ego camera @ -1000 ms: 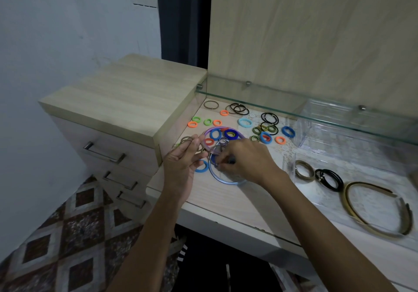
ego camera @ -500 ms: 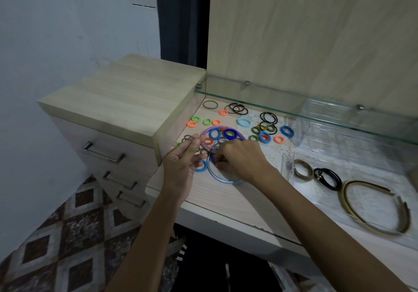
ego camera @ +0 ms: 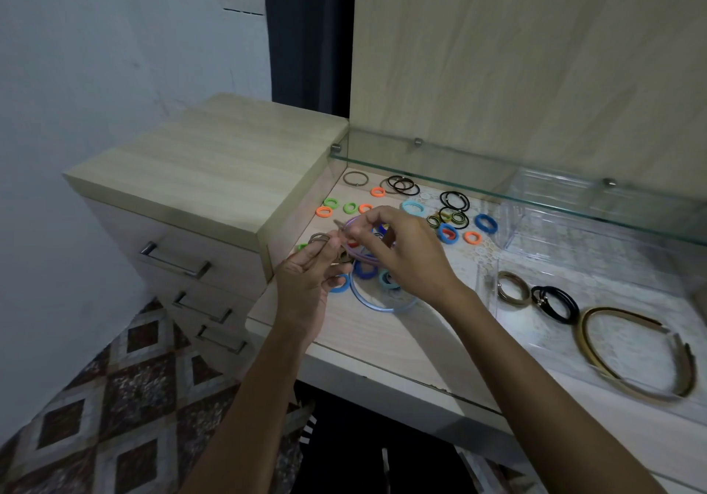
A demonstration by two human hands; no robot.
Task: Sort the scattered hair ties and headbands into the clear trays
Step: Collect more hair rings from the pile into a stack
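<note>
Many coloured hair ties point(ego camera: 447, 234) lie scattered on the wooden desk point(ego camera: 382, 344) under a glass shelf. My left hand point(ego camera: 308, 279) is raised and holds a few grey-brown hair ties point(ego camera: 319, 239) in its fingers. My right hand point(ego camera: 407, 254) hovers just right of it, fingertips pinching a thin brown hair tie point(ego camera: 339, 224) beside the left fingers. A purple headband point(ego camera: 355, 221) and a blue headband point(ego camera: 382, 307) lie below the hands, partly hidden. The near clear tray point(ego camera: 486, 283) holds a brown tie point(ego camera: 512, 291), a black tie point(ego camera: 555, 303) and a gold headband point(ego camera: 635, 356).
A second clear tray point(ego camera: 574, 226) stands behind the near one, under the glass shelf point(ego camera: 497, 180). A drawer unit point(ego camera: 206, 172) rises left of the desk, close to my left hand. The desk's front edge runs below my forearms.
Both hands have lifted off the desk from the pile. The right hand now pinches a thin brown tie up beside the left fingers, and the blue headband is more exposed.
</note>
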